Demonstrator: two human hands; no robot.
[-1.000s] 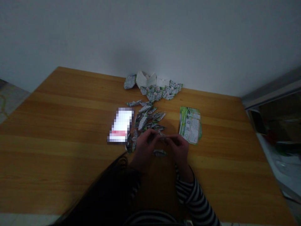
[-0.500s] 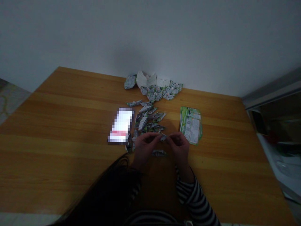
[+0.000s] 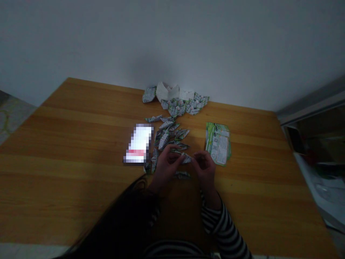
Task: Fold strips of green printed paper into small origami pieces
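Between my two hands is a small folded paper piece (image 3: 186, 158), printed in grey and white. My left hand (image 3: 167, 163) pinches its left side with thumb and fingers. At its right end, the thumb and forefinger of my right hand (image 3: 205, 166) are closed on it. Several similar folded paper pieces (image 3: 164, 138) lie in a loose heap just beyond my left hand. One more folded piece (image 3: 182, 175) rests on the table below the held one. To the right of my hands is a stack of green and white printed leaflets (image 3: 219, 144).
A lit phone (image 3: 139, 143), its screen blurred, lies left of the heap on the wooden table (image 3: 81, 144). Against the wall stand joined folded-paper shapes (image 3: 178, 102) with white paper (image 3: 165, 90) behind. A shelf unit (image 3: 318, 180) borders the table's right side.
My left hand has shifted slightly and its fingers have lifted and opened a little, so more of the folded paper piece shows. My right hand has barely moved.
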